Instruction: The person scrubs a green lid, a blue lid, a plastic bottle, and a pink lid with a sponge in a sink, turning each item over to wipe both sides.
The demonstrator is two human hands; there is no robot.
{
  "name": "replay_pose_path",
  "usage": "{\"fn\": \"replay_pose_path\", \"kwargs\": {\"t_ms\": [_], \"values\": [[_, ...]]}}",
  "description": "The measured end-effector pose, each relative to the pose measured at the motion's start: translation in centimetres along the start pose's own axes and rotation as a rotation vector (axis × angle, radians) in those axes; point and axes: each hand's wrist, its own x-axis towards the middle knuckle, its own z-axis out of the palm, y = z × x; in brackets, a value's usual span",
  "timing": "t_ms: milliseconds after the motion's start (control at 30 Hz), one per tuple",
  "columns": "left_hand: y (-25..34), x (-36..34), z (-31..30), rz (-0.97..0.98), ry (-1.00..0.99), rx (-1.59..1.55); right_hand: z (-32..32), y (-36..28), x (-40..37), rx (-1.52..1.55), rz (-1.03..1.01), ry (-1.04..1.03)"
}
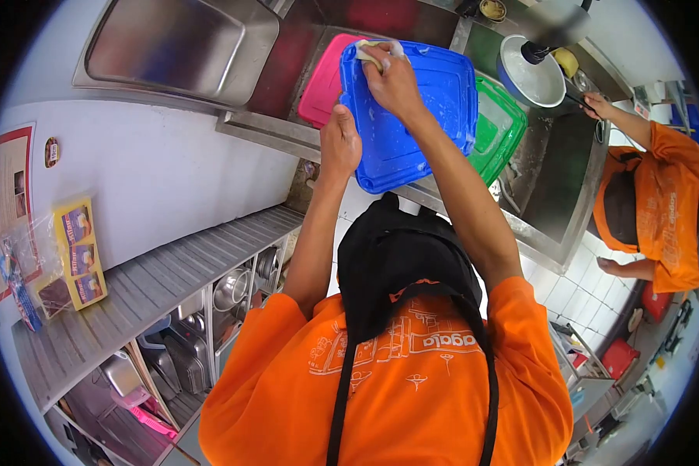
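A large blue plastic lid [443,93] with soap suds on it is tilted over the sink. My left hand [340,144] grips its left edge, with the thumb up along the rim. My right hand [392,81] presses a yellow and white sponge [371,56] against the lid's upper left corner, fingers closed round it. Behind the blue lid on the left lies a pink lid [318,93], partly covered. A green lid [509,128] with suds shows on the right, also partly hidden by the blue one.
A steel sink [551,186] runs to the right. There a person in orange [668,210] holds the handle of a pan [532,74]. On the left is a ribbed metal shelf [147,272] carrying yellow boxes [81,248], with pots and trays below.
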Motion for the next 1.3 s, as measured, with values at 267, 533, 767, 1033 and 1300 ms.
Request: {"fn": "replay_pose_path", "kwargs": {"t_ms": [267,533,767,1033,1300], "values": [[-0.5,-0.2,0.3,-0.051,0.018,-0.165,2.0,-2.6,-2.5,0.258,0.198,0.207],[-1.5,-0.4,-0.2,-0.055,-0.073,-0.024,-1.8,-5.0,-0.4,-0.384,-0.038,-0.119],[-1.7,0.4,-0.3,-0.061,-0.078,0.081,-2.9,-3.3,2.0,-0.538,-0.158,-0.477],[-2.2,1.4,1.5,0.033,-0.072,-0.033,2.4,-0.6,-2.8,0.024,0.161,-0.063],[-3.2,1.4,2.1,-0.197,-0.038,-0.415,1.9,-1.6,-6.3,-0.036,0.162,-0.252]]}}
